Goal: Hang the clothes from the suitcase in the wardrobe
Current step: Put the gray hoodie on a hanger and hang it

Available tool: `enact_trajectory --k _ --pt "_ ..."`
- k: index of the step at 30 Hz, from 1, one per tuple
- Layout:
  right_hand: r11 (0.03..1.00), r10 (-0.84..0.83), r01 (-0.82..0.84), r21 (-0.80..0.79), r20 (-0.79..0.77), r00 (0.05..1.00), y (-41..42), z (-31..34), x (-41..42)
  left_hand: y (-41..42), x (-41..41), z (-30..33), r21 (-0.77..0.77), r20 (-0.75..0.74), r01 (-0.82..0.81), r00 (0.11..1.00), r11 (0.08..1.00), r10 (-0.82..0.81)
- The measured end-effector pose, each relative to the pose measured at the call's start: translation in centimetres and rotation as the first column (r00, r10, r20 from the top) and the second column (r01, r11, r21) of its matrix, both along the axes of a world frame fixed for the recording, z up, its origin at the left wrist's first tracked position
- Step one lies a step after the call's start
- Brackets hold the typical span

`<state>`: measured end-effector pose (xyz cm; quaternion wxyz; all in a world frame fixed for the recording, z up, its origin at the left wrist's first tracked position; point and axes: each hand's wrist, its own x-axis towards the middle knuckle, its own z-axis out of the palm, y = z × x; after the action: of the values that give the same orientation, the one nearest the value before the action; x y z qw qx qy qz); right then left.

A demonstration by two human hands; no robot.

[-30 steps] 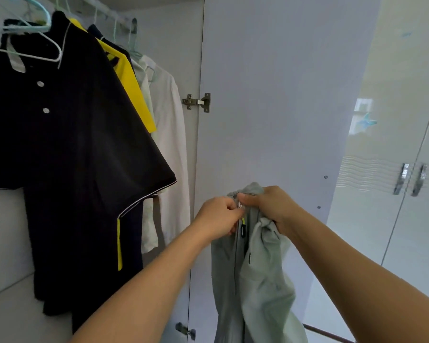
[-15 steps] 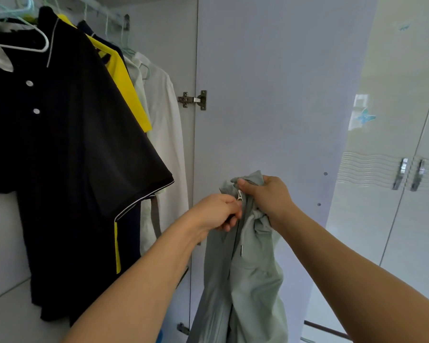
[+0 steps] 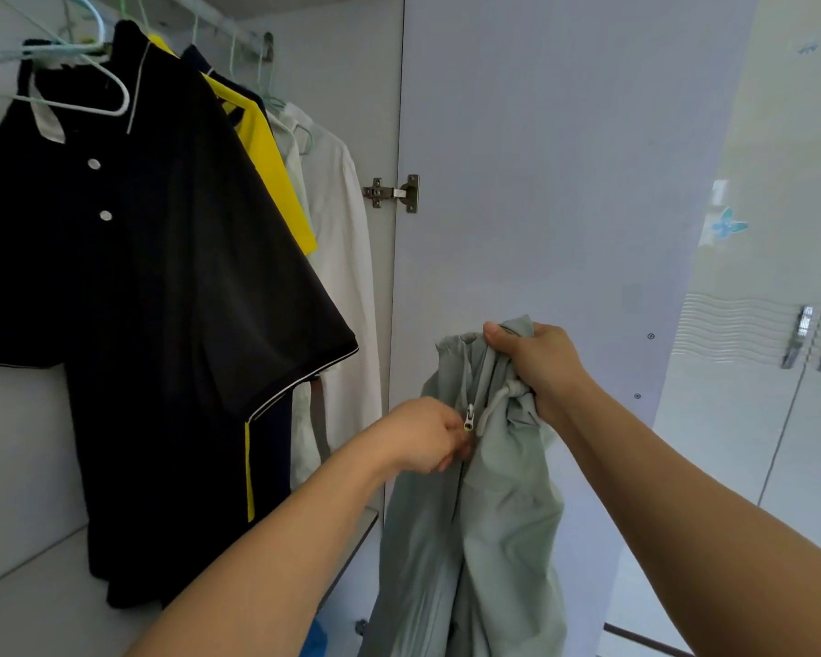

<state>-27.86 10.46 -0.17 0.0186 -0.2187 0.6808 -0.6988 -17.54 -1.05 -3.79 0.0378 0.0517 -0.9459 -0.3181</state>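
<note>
Head view: an open wardrobe, with 2 bare hands in front of its door.
Right hand: fingers curled tight round the bunched top of a pale green jacket, holding it up.
Left hand: pinching the jacket's zipper pull, just below the right hand.
Jacket: hangs before the open door, right of the rail.
Rail: black polo shirt, yellow shirt and white shirt on hangers.
</note>
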Motion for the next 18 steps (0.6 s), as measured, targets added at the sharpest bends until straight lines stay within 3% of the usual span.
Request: enact_trajectory --k 3,5,6,8,10,15,18 --pt "0.995 0.091 -0.092 0.025 0.012 0.996 0.1 -0.4 0.7 -1.4 0.6 0.9 0.047 0.163 0.024 0.986 0.999 -0.031" --pt "0.970 0.224 -0.224 0.099 0.014 0.975 0.3 -0.1 1.5 -2.5 0.9 2.0 0.141 0.115 -0.064 0.992 0.988 0.048" --pt "0.947 0.285 -0.283 0.148 0.012 0.958 0.3 0.1 2.0 -3.0 1.0 2.5 0.257 0.064 -0.130 0.991 0.958 0.117" --pt "0.914 0.358 -0.352 0.201 0.007 0.934 -0.1 0.3 2.7 -3.4 1.0 3.3 0.543 0.061 -0.217 0.974 0.811 0.220" --pt "0.912 0.364 -0.359 0.199 0.009 0.931 -0.7 0.3 3.3 -3.1 0.9 3.4 0.708 0.156 -0.267 0.962 0.653 0.223" --pt "0.944 0.273 -0.277 0.182 0.045 0.961 -0.7 0.1 3.6 -3.0 -0.2 1.3 0.877 0.141 -0.263 0.941 0.402 0.308" --pt "0.928 0.179 -0.181 0.327 0.037 0.983 0.4 -0.3 2.3 -3.7 -0.3 1.5 0.987 0.086 -0.134 0.907 0.091 0.411"
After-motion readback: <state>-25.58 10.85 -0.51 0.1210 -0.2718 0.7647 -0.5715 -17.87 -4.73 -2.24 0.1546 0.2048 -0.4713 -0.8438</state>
